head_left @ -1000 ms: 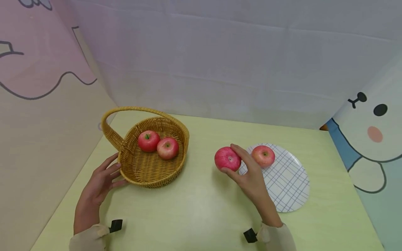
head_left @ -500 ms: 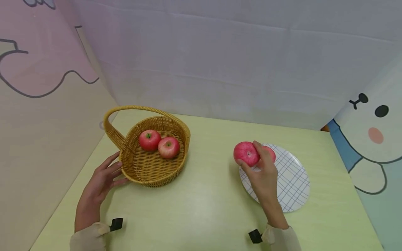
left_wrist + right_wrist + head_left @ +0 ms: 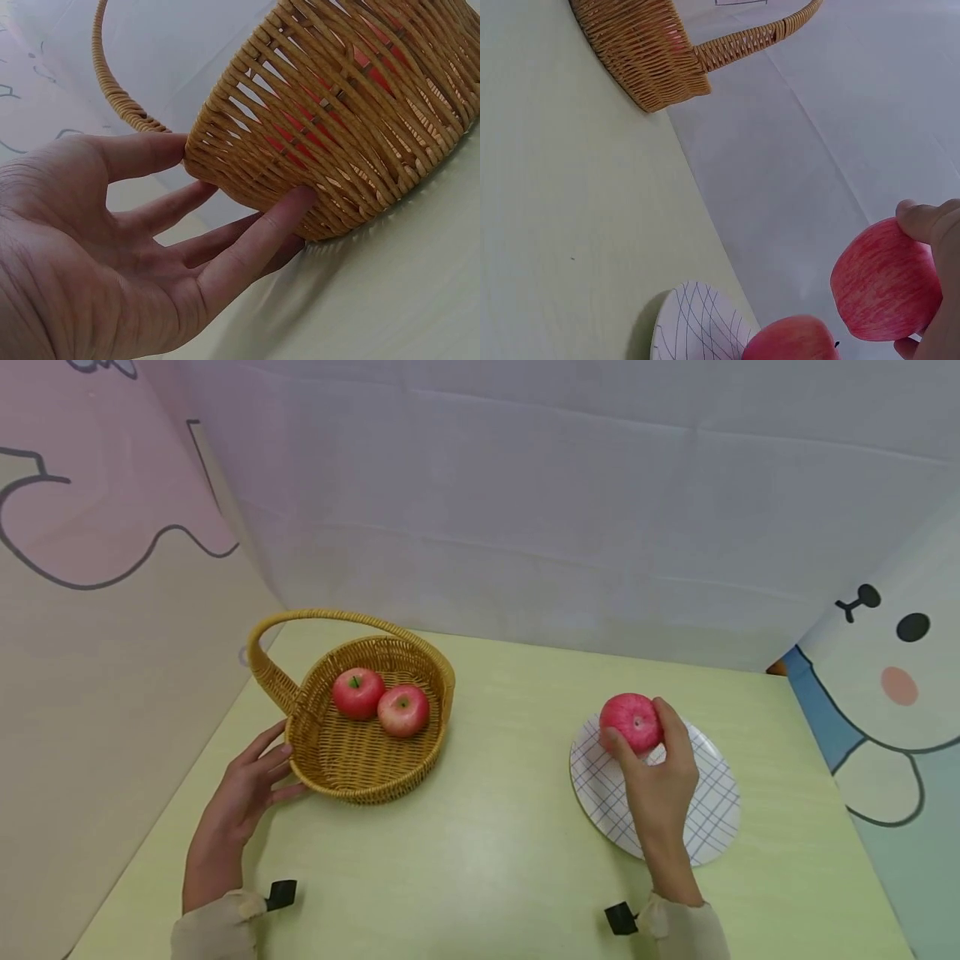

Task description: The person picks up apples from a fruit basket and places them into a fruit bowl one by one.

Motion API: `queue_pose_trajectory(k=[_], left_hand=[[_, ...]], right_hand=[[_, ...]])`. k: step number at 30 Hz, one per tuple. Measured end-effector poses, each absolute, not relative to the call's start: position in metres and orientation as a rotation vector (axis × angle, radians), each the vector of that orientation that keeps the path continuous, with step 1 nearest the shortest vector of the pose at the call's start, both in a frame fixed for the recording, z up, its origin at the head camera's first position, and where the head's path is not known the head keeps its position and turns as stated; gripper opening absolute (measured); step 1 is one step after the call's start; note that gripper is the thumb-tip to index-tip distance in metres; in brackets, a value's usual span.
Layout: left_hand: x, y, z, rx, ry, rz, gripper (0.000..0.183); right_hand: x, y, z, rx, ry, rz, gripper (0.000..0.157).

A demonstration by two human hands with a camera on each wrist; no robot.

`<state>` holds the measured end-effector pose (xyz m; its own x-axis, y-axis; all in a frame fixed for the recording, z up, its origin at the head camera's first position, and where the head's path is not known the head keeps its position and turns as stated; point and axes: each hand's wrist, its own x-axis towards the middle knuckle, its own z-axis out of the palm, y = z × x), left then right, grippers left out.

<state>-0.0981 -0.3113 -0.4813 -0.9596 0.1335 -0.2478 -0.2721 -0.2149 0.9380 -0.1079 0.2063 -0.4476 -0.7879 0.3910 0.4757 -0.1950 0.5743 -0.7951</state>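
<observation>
My right hand (image 3: 663,789) holds a red apple (image 3: 630,723) between thumb and fingers, above the white plate (image 3: 712,802) with blue crossed lines. In the right wrist view, the held apple (image 3: 885,285) hangs above a second apple (image 3: 791,341) on the plate; the head view hides that one behind it. My left hand (image 3: 242,793) touches the side of a brown wicker basket (image 3: 363,764) with extended fingers (image 3: 247,255), palm apart from the weave. Two red apples lie inside the basket, one with a green stem (image 3: 357,693) and a paler one (image 3: 403,711).
The basket's tall handle (image 3: 337,617) arches over its back left. Between basket and plate runs the pale yellow tabletop (image 3: 495,810). A whitish cloth (image 3: 525,527) hangs behind the table, with cartoon-printed cloths at both sides.
My right hand has carried the apple to the right, from the plate's left edge to above the plate. The left hand has stayed at the basket.
</observation>
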Motion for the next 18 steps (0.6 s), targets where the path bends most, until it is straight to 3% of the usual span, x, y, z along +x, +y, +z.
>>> queue_pose_trajectory(k=[18], left_hand=[[-0.097,-0.311,-0.482,-0.150,1.779,2.274,0.059]], right_hand=[[-0.104,0.243,-0.449,-0.431,-2.078,1.183,0.065]])
